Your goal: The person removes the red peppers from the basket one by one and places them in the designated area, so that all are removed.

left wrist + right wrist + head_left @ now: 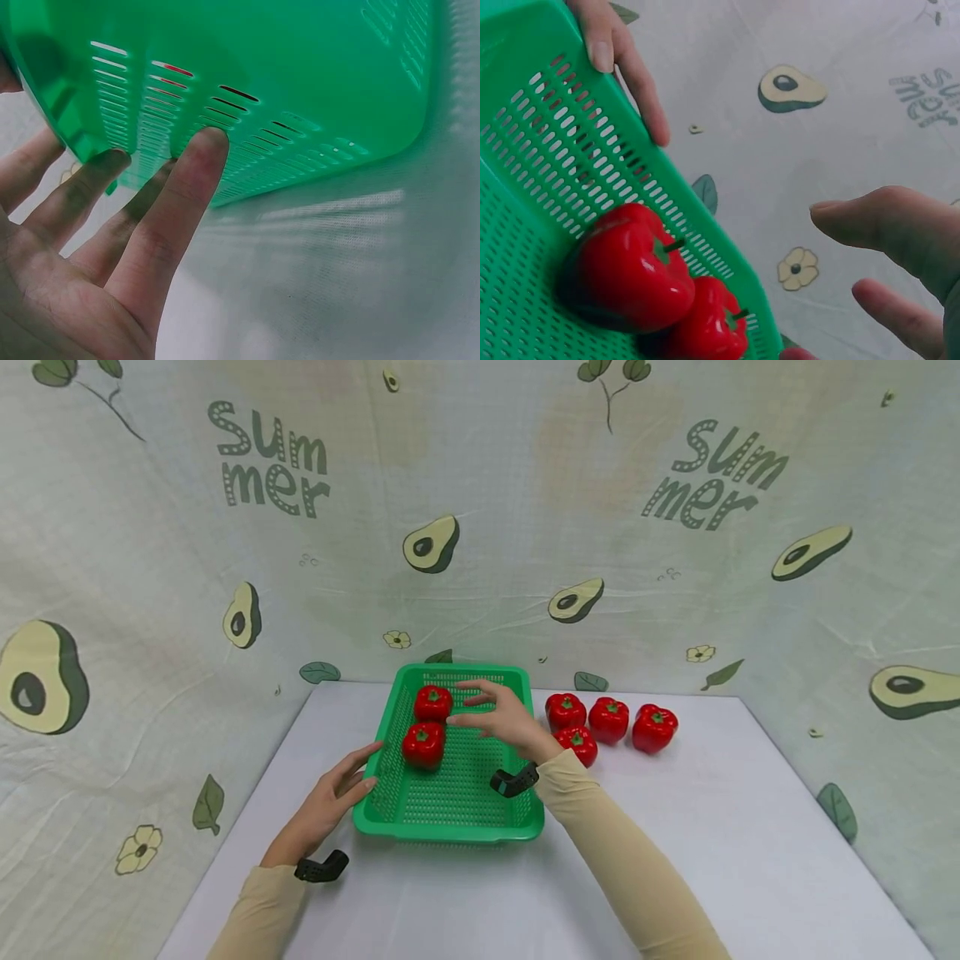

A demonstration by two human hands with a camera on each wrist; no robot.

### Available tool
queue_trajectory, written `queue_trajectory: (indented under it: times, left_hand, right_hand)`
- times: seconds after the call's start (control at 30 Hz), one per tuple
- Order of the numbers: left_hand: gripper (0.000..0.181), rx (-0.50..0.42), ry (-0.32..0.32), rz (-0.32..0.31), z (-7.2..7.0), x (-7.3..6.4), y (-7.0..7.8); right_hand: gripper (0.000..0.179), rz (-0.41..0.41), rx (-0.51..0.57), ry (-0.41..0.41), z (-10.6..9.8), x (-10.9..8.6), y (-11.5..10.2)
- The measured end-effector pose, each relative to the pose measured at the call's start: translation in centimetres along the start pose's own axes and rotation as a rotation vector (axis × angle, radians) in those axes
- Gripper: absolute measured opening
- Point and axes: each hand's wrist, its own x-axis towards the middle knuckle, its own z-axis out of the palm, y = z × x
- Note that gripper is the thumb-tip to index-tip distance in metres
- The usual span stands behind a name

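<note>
Two red bell peppers, a nearer one (423, 746) and a farther one (432, 703), sit in the left part of a green plastic basket (450, 833). My left hand (327, 806) touches the basket's left side with extended fingers; in the left wrist view its fingertips (206, 146) rest against the slotted wall. Over the basket, to the right of the peppers, is my right hand (504, 720), its fingers spread and nothing between them. The right wrist view shows its thumb (885, 221) apart from both peppers.
Several more red bell peppers (608, 720) stand in a group on the white table (675, 827), just right of the basket. A cloth backdrop (495, 485) printed with avocados rises behind and beside the table. Each wrist wears a black band (322, 867).
</note>
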Motion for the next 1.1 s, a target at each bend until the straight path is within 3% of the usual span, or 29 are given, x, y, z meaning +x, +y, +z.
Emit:
queue_trajectory:
  times: [0.17,0.47,0.67,1.1]
  left_hand:
    - [0.061,-0.005,-0.001,0.001,0.0,0.1,0.0]
    - [0.062,-0.014,0.007,-0.010,0.0,0.2,0.1]
    - [0.062,-0.012,0.009,-0.010,0.1,0.0,0.2]
    - [0.062,-0.026,0.005,-0.017,0.0,-0.1,0.4]
  right_hand:
    - [0.062,0.022,0.033,-0.023,0.9,1.0,0.7]
    - [0.067,0.081,0.033,0.007,2.4,2.5,2.6]
    - [0.066,0.110,0.097,-0.045,3.2,2.8,3.3]
    - [0.068,0.163,0.109,-0.097,4.5,4.1,4.3]
